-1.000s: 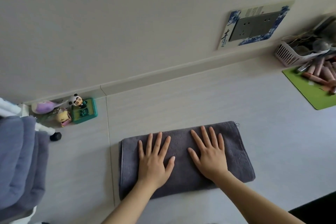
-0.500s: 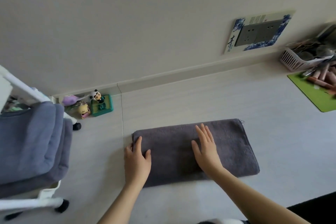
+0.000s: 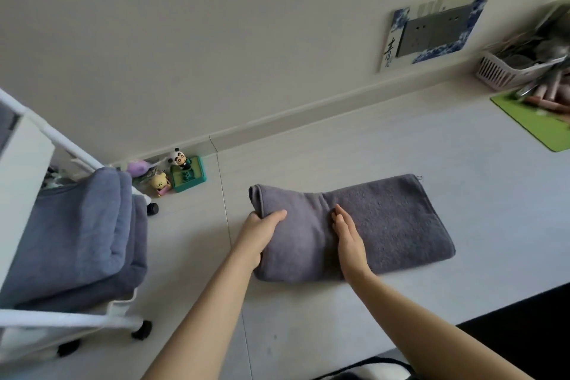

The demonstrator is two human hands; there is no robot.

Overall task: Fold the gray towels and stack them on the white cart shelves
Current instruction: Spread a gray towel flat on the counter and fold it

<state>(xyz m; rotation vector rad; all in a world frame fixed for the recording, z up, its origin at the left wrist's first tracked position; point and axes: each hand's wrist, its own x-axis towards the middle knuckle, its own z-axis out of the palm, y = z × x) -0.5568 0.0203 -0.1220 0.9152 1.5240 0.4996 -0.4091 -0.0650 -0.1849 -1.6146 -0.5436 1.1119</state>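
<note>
Folding is under way on the pale table (image 3: 308, 318), seen from the head camera. Nearest the viewer, two bare forearms reach forward. The left hand (image 3: 260, 233) grips the left end of the gray towel (image 3: 385, 225), thumb on top and fingers curled beneath the edge, so that this end is raised off the surface. The right hand (image 3: 347, 239) is set on edge across the middle of the towel, fingers straight and together, holding nothing; it presses a crease line. A shallow dip in the cloth runs away from its fingertips.

The towel lies in the middle of the table as a long, already narrowed band. Its long axis runs left to right, roughly parallel with the wall, the right end angled slightly toward the far side. Its right half lies flat.

To the left stands the white cart (image 3: 61, 321). One shelf carries folded towels (image 3: 77, 231), stacked one on another; how many cannot be told.

Judged from this, part of the task is done: some towels are stacked, and this one has its lengthwise folds. Remaining, it appears, are the crosswise fold over the right hand, then the transfer to the cart. Whether further towels wait is not visible.

Farther off, small figurines (image 3: 172, 176) sit near the wall, and a green mat (image 3: 530, 120) lies far right.
</note>
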